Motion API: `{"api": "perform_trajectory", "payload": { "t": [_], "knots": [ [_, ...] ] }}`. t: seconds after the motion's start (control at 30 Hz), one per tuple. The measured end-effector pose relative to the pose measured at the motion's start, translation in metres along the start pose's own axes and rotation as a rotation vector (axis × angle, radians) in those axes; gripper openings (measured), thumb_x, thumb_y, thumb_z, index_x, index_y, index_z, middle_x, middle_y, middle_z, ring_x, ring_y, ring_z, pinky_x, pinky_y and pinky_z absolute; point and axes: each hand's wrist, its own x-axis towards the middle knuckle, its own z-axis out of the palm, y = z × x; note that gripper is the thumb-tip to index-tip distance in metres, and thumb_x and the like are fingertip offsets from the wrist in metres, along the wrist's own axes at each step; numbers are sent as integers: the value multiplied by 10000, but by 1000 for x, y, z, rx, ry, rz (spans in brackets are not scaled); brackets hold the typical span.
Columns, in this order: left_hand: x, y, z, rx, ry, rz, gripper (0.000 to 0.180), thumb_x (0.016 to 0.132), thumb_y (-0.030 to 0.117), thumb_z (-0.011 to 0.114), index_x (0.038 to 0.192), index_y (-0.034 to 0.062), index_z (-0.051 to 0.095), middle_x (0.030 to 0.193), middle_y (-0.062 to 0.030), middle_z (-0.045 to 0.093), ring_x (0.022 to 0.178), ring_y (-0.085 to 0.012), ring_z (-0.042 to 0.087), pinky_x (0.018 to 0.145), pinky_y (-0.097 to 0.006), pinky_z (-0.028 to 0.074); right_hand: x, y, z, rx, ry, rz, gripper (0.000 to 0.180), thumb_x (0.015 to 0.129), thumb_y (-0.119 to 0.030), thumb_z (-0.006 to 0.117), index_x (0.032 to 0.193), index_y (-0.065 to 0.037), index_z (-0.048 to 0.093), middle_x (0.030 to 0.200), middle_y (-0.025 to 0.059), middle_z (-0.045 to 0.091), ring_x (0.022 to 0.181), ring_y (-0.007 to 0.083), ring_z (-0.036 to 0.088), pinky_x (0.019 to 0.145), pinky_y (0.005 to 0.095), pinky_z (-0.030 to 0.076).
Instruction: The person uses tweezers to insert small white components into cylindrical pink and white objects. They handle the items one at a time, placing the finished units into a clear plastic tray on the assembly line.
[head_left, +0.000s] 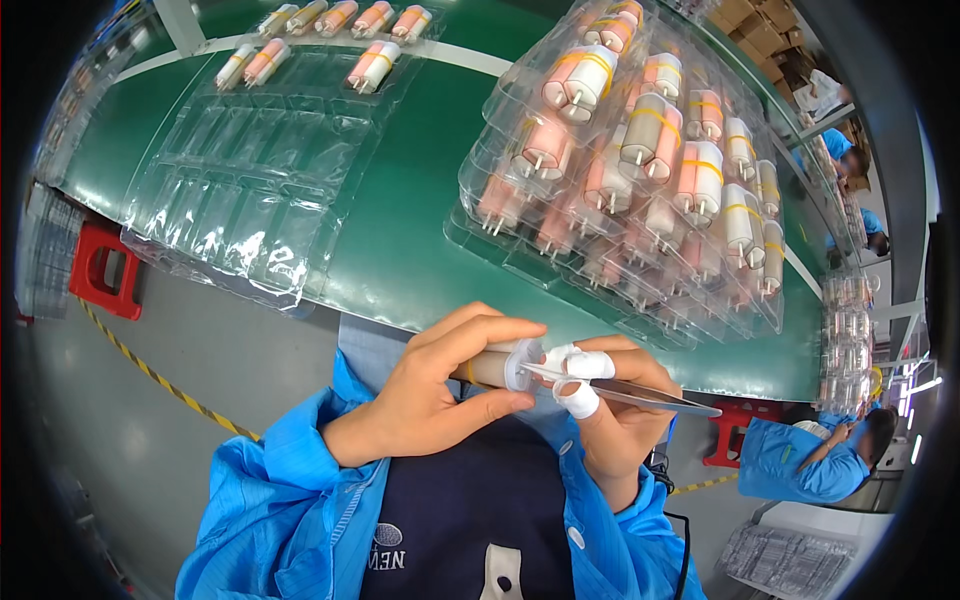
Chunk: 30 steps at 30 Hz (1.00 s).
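Note:
My left hand (440, 385) is wrapped round a grey cylinder pair (488, 368) with a yellow band, held level, its pale translucent end turned to the right. In my right hand (625, 410) is a flat silver tool, apparently tweezers (650, 396), whose narrow tip meets that end. White covers (577, 398) sit on the thumb and a finger of this hand. Both hands are in front of my body, at the table's near edge. My fingers hide part of the cylinders.
On the green table (420, 180), stacked clear trays (480, 225) hold several banded pink, white and grey cylinder pairs at right. Another clear tray (250, 180) at left has pairs along its far rows. Red stools (105, 270) stand below; a co-worker in blue (810, 460) sits at right.

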Motion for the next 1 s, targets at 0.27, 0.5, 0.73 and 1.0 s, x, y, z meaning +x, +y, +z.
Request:
{"api": "perform_trajectory", "payload": {
  "t": [0.27,0.5,0.73,1.0],
  "knots": [
    [3,-1,-2,45,5,49,480,769,88,774,1207,2,598,1029,-103,590,932,-183,596,787,-285,480,-2,3,0,24,41,23,173,742,32,746,908,22,701,913,167,703,804,196,679,684,284,542],
    [3,0,-1,86,35,59,496,747,93,785,1201,-1,608,1016,-110,603,917,-195,601,788,-294,474,0,3,-1,4,12,5,156,754,35,735,906,23,701,906,169,705,798,200,684,686,279,546],
    [4,1,-2,182,58,90,500,724,97,797,1183,-1,626,1026,-128,617,924,-217,609,792,-303,477,6,-1,1,-87,-56,-39,168,759,46,716,926,30,699,897,168,701,771,207,691,682,283,555],
    [8,4,-6,402,20,200,535,667,98,811,1166,4,641,1002,-124,622,879,-253,582,737,-335,465,25,-18,-9,-260,-267,10,155,751,46,702,904,33,688,832,141,688,693,170,664,597,255,504]
  ]
}}
